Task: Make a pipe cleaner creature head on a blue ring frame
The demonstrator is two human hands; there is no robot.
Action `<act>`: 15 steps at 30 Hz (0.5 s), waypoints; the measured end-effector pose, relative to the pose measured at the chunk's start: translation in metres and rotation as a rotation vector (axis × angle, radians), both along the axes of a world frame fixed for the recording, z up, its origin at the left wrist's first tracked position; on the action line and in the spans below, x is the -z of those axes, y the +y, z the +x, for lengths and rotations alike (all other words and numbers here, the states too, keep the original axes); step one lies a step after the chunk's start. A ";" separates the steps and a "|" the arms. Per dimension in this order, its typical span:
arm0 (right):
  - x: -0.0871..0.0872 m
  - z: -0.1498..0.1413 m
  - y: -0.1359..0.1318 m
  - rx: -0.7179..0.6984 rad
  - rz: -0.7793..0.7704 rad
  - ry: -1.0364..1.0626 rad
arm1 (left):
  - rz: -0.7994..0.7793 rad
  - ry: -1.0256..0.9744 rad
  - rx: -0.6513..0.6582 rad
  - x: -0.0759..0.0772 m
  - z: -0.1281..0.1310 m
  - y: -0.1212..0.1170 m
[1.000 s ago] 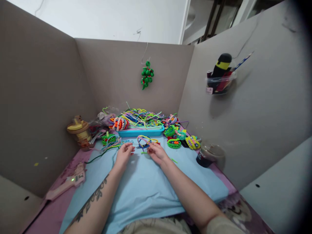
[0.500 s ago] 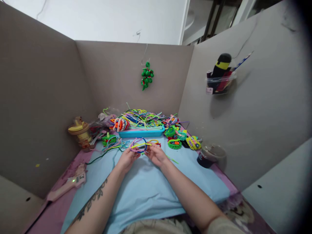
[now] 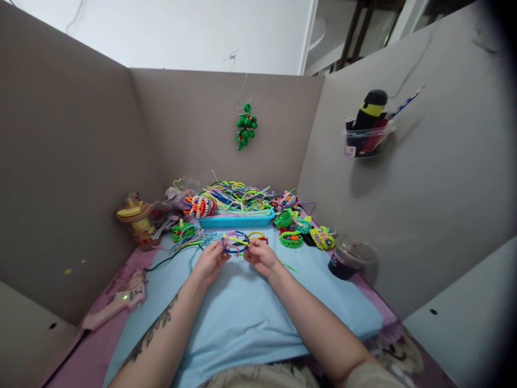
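Observation:
Between my hands, above the blue cloth (image 3: 250,307), is a ring of bent pipe cleaners (image 3: 236,249) in blue, purple and yellow. My left hand (image 3: 211,261) pinches its left side, and my right hand (image 3: 262,257) grips the right side near the yellow end. Fingertips of both hands are partly hidden behind the ring. Just beyond it lie loose pipe cleaners (image 3: 193,242) and an orange-and-red loop (image 3: 258,235).
A blue tray (image 3: 238,221) heaped with pipe cleaners stands at the back. Fuzzy finished shapes (image 3: 291,239) sit to its right. A pink glue gun (image 3: 117,308) with a green light lies left. A lidded cup (image 3: 135,221) and a dark cup (image 3: 343,261) flank the cloth.
The ring has turned between my hands; its blue strand now spans the front, and the purple part sits further left and back. My hands have barely shifted; the whole view drifted slightly.

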State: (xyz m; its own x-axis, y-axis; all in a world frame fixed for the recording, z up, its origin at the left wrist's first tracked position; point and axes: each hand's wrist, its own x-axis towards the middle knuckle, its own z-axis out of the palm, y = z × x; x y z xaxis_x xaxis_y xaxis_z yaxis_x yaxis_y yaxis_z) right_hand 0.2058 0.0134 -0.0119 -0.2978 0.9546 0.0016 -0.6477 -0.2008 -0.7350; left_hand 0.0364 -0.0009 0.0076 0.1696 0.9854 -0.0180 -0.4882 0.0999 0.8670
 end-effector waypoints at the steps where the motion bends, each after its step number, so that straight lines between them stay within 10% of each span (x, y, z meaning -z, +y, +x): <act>1: 0.000 0.000 0.000 -0.013 0.002 -0.021 | 0.001 -0.019 0.011 0.000 0.000 0.000; 9: -0.005 0.005 -0.002 0.473 0.331 -0.516 | 0.211 0.389 -0.276 0.001 -0.011 0.006; 15: -0.015 0.005 -0.012 0.349 0.497 -0.528 | 0.375 0.699 -0.294 -0.005 -0.012 0.002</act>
State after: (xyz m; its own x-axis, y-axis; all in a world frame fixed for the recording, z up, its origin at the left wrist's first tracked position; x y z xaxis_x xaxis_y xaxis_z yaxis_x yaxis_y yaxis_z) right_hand 0.2110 0.0010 0.0029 -0.0628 0.9176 0.3926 -0.1548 0.3796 -0.9121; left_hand 0.0249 0.0010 0.0126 -0.0234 0.9494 0.3132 0.2114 -0.3015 0.9297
